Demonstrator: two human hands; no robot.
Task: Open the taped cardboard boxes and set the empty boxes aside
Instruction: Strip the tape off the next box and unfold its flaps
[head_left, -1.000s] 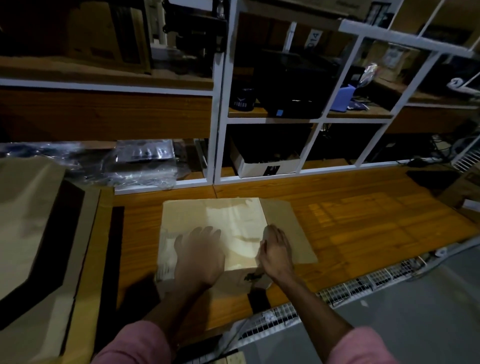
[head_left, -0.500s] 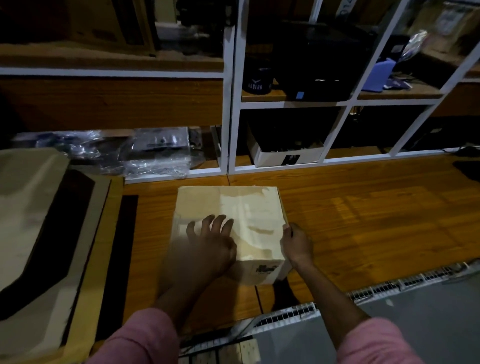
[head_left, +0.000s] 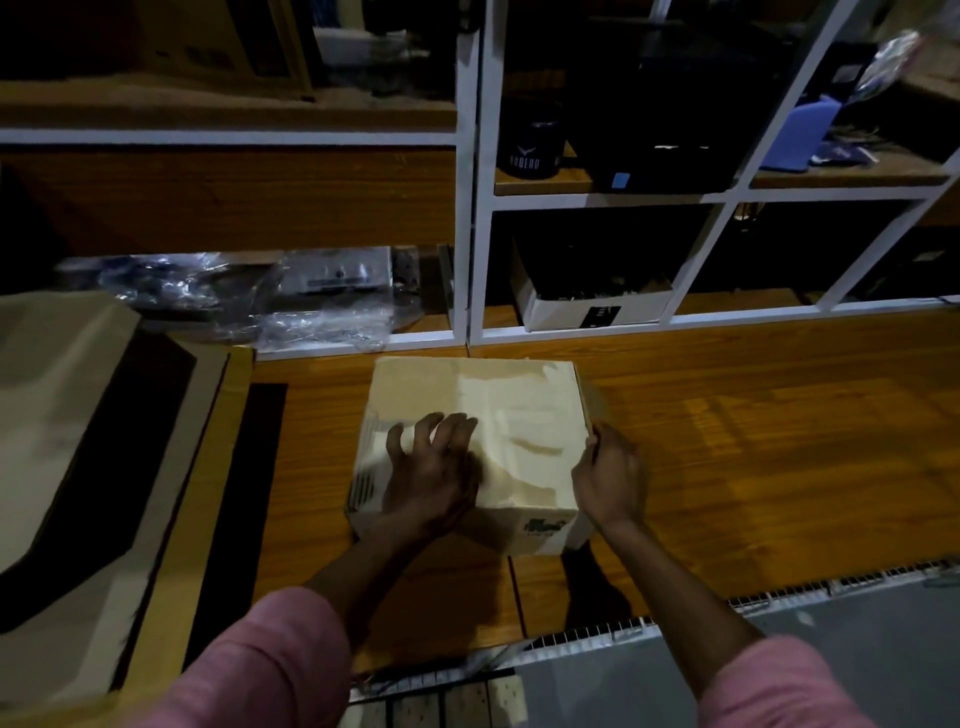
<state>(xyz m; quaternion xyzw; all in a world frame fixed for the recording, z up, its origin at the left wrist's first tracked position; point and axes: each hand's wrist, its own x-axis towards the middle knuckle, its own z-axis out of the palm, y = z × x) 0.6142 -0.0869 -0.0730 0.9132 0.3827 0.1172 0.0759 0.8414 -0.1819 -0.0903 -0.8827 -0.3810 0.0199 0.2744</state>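
Dim light falls on a wooden counter (head_left: 727, 441) backed by a white shelf frame (head_left: 470, 208) whose bays hold dark items.

A cardboard box (head_left: 519, 395) sits closed on the counter, directly ahead of both forearms. Glossy tape (head_left: 498, 415) covers much of its top, and a small dark print shows on its near face, between the two wrists.

The left hand (head_left: 431, 478) lies on the box top with its fingers (head_left: 457, 428) spread and bent, tips down on the taped surface; it holds nothing. Beyond its fingertips the box top runs on toward the shelf frame.

The right hand (head_left: 610, 478) is at the box's right side edge, fingers curled in against the upper corner of that side. Whether it pinches the edge or only presses on it cannot be told through the blur. To the outer side of this hand the counter is bare wood.

Well to the outer side of the left hand lies a large flattened carton (head_left: 67, 441) with a dark band across it. Past the left hand's fingertips and somewhat outward, clear plastic wrapping (head_left: 260, 296) lies crumpled in the bottom shelf bay. Beyond the right hand, in the next bay, stands a white open tray-like box (head_left: 597, 312) with dark contents.

Pink sleeves (head_left: 270, 665) cover both upper forearms at the bottom edge.
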